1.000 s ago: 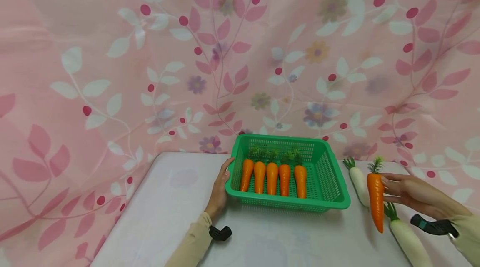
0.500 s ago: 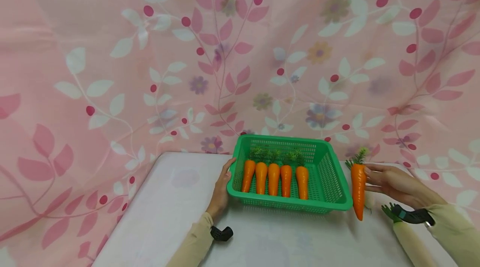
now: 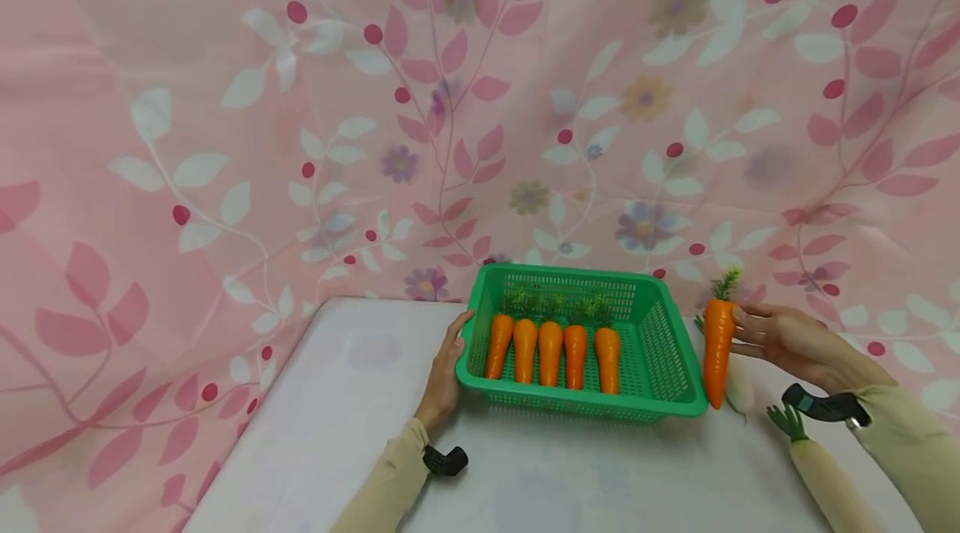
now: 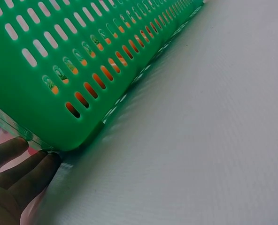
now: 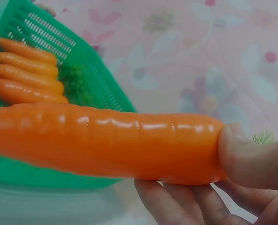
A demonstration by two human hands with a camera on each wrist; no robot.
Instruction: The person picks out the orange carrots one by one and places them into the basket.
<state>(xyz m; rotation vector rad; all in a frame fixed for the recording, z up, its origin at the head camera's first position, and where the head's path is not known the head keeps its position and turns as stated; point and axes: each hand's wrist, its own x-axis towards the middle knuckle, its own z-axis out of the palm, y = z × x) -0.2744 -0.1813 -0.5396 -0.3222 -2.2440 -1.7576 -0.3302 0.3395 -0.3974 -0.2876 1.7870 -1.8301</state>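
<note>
In the head view my right hand (image 3: 798, 347) pinches an orange carrot (image 3: 717, 350) with a green leafy top near its thick end. The carrot hangs tip down, just off the right end of the green basket (image 3: 581, 405). In the right wrist view, the thumb (image 5: 247, 157) lies on one side of that carrot and the fingers on the other. Several carrots (image 3: 550, 354) lie side by side in the left and middle of the basket, tops toward the back. My left hand (image 3: 442, 375) touches the basket's left side, fingers extended; the left wrist view shows fingertips at its lower corner.
A white radish (image 3: 831, 479) with green stalks lies on the table (image 3: 360, 408) at the front right. Another radish (image 3: 740, 391) lies beside the basket, partly behind the held carrot. Pink floral cloth (image 3: 465, 100) rises behind the table's back edge.
My right hand has carried the carrot leftward, then slightly up, from above the radishes to the basket's right end. The left hand and basket stay in place; the view has shifted slightly.
</note>
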